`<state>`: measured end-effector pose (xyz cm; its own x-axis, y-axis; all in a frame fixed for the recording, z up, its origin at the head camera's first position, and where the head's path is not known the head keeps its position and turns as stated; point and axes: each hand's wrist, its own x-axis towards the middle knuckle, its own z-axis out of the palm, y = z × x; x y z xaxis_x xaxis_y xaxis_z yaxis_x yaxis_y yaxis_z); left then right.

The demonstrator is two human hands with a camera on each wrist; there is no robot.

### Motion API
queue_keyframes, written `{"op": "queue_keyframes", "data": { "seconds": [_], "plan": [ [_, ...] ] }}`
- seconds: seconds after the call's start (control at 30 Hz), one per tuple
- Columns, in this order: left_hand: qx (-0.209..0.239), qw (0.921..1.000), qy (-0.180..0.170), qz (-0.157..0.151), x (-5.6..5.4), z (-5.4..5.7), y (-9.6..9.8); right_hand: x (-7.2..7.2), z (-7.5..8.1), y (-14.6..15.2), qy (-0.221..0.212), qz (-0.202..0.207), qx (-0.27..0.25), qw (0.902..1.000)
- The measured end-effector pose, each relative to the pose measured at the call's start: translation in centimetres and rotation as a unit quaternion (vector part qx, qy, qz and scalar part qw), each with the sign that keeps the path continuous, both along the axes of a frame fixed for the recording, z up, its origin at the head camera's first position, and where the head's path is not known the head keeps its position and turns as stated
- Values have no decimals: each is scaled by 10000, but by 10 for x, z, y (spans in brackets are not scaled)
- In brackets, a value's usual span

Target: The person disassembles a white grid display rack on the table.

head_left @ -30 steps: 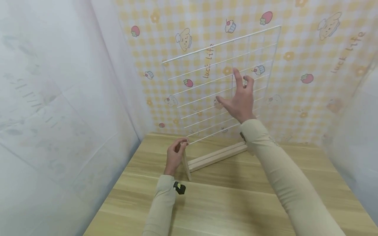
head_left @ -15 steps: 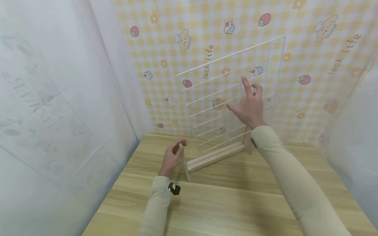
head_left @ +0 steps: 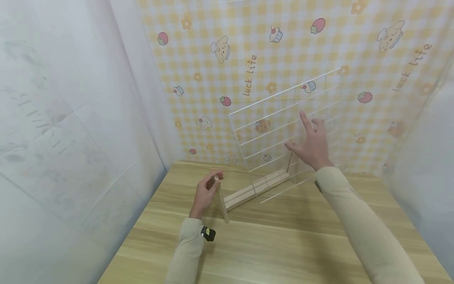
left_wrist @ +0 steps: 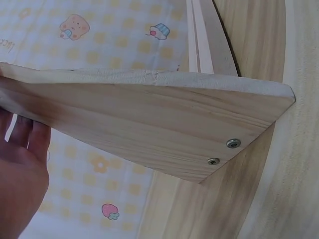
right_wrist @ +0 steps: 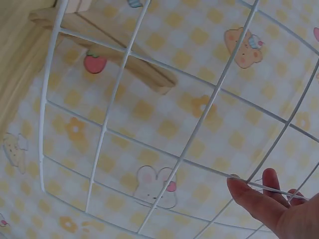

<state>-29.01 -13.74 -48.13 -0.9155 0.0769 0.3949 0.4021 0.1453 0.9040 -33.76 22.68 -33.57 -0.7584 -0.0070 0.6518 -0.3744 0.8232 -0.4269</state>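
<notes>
My left hand [head_left: 205, 195] grips the top of a wooden stand's left upright [head_left: 222, 203]. In the left wrist view that upright [left_wrist: 144, 112] is a tapered board with two bolts [left_wrist: 233, 143] near its base. Wooden rails [head_left: 257, 189] run from it to the right. My right hand [head_left: 313, 146] holds a white wire grid panel [head_left: 283, 92], thumb and fingers around its wires in the right wrist view. The panel is tilted, its lower edge in front of the rails and apart from the left upright. The stand's far right end [right_wrist: 144, 74] shows behind the wires.
The stand rests on a wood-grain table [head_left: 248, 252]. Behind it hangs a yellow checked cloth [head_left: 198, 51] with printed strawberries and cupcakes. White curtains [head_left: 71, 130] close in the left side, with another pale one [head_left: 429, 157] at the right.
My right hand has lowered the wire grid panel and shifted it right. The panel's lower left corner has moved away from my left hand to in front of the rails. My left hand stays on the upright.
</notes>
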Motion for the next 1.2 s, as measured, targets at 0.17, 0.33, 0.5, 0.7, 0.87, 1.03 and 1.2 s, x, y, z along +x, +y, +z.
{"op": "queue_keyframes", "data": {
  "seconds": [0.17, 0.33, 0.5, 0.7, 0.87, 1.03, 1.2],
  "plan": [
    [19, 10000, 33, 87, 7, -1, 1, 4, -10, 10, -365, -2, -42, 9993],
    [-102, 9997, 100, 182, 17, -5, -1, 5, -22, 21, -402, -75, 82, 9991],
    [-364, 9985, 48, 399, 31, -6, -1, 6, -29, 30, -450, -62, 231, 9987],
    [-644, 9956, 316, 605, 58, 13, 5, 9, -37, 40, -788, 31, 348, 9963],
    [-841, 9891, 704, 979, 72, 17, 11, 14, -46, 46, -1115, 204, 329, 9930],
    [-922, 9821, 1074, 1243, 73, 0, 11, 16, -55, 50, -1311, 387, 443, 9896],
    [-1035, 9756, 1411, 1324, 78, -7, 9, 16, -60, 51, -1707, 521, 611, 9820]
  ]
}}
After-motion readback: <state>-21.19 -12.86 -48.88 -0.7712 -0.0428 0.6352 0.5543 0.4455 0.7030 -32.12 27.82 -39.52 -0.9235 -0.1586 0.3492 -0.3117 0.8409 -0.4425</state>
